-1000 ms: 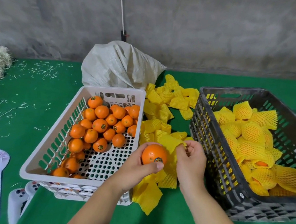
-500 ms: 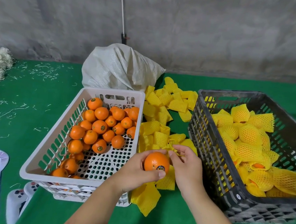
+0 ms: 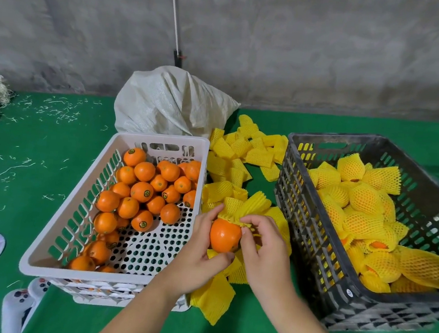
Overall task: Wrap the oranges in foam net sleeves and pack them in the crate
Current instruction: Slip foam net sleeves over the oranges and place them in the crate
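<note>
Two crates stand on a green table [image 3: 52, 148] before a grey wall. Black crate [image 3: 312, 230], at right, holds oranges already wrapped in yellow foam net [image 3: 364, 197]. White crate [image 3: 52, 230], at left, holds loose unwrapped oranges [image 3: 142, 190], piled toward its far end. White woven sack [image 3: 170, 104] lies behind the white crate. Spare foam net sleeves [image 3: 244, 152] lie scattered on the table between the two crates. Left hand [image 3: 198, 256], between the crates, grips a single orange [image 3: 224, 234], thumb below and fingers curled behind. Right hand [image 3: 266, 250] pinches the mouth of a foam net sleeve [image 3: 249, 206] at the top of that orange; the sleeve's open end just caps the fruit, the remainder fanning up and away. White game controller [image 3: 19, 305] lies at the near left corner.
</note>
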### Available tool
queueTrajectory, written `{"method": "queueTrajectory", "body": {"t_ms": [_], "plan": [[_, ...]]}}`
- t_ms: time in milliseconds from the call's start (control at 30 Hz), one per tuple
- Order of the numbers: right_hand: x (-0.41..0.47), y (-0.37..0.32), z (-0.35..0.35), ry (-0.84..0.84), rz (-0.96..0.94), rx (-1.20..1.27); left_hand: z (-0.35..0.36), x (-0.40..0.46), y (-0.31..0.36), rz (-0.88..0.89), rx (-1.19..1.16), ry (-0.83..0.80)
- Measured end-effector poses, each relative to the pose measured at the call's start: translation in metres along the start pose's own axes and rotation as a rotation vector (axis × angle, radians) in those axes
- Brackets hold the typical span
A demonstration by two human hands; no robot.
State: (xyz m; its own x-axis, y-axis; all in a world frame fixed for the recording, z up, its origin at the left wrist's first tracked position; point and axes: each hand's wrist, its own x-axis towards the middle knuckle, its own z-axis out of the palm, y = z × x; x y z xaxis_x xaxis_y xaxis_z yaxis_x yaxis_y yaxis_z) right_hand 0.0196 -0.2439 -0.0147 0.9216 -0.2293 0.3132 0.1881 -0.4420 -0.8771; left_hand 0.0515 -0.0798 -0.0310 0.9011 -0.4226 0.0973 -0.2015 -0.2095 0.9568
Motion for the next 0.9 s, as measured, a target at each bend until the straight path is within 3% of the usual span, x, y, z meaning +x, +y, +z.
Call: {"method": "queueTrajectory", "body": {"t_ms": [100,233,433,533,733,900], "plan": [[0.003,0.001,-0.005,-0.006,-0.038,-0.051,0.001,0.001,-0.005,0.011,0.018,-0.030],[0.005,-0.002,-0.014,-0.026,-0.125,-0.166,0.008,0.003,-0.011,0.028,0.058,0.090],[0.000,-0.021,-0.011,-0.162,-0.319,-0.282,0.005,0.007,-0.013,0.016,-0.243,0.308],[-0.001,-0.019,-0.006,-0.179,-0.207,-0.191,0.003,0.005,-0.013,-0.003,-0.261,0.287],[-0.001,-0.005,-0.004,-0.134,-0.110,-0.117,-0.004,0.000,-0.010,0.023,-0.023,0.088],[0.006,-0.001,-0.011,-0.098,-0.130,-0.162,0.001,0.002,-0.011,0.032,-0.099,0.142]]}}
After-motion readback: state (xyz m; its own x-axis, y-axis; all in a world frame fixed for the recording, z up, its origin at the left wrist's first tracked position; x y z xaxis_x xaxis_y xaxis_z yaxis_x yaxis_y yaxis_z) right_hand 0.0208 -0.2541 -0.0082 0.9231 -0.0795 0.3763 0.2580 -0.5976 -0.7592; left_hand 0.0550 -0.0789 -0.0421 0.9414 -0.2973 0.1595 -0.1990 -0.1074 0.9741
